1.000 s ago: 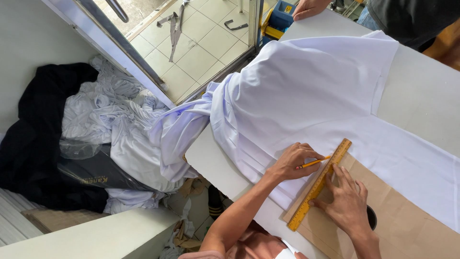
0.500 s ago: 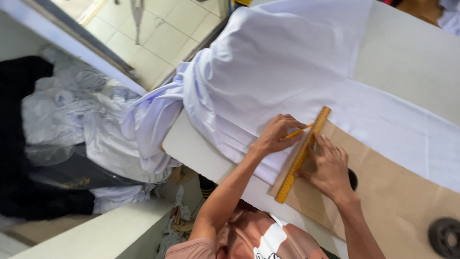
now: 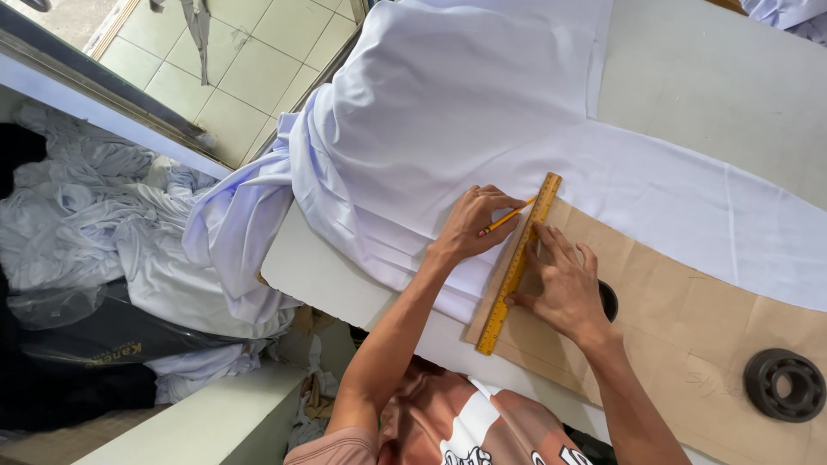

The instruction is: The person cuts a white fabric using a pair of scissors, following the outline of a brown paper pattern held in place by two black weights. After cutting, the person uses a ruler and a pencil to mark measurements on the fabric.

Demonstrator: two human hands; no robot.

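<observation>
My left hand (image 3: 469,226) grips a yellow pencil (image 3: 506,219), its tip against the edge of a yellow wooden ruler (image 3: 517,263). My right hand (image 3: 560,288) lies flat with fingers spread, pressing the ruler and a brown paper pattern (image 3: 689,301) down. The ruler runs diagonally along the pattern's left edge, over white fabric (image 3: 465,103) spread on the pale table (image 3: 319,271). The fabric hangs in folds off the table's left edge.
A black ring-shaped weight (image 3: 780,383) rests on the brown paper at the right; another dark round weight (image 3: 608,299) is partly hidden behind my right hand. Crumpled white cloth (image 3: 95,232) and a dark plastic-wrapped bundle (image 3: 95,344) lie below at left. Tiled floor (image 3: 233,69) shows at top left.
The view has drifted and closed in on the table. Both hands stay on the ruler and pencil, the pencil still against the ruler's edge.
</observation>
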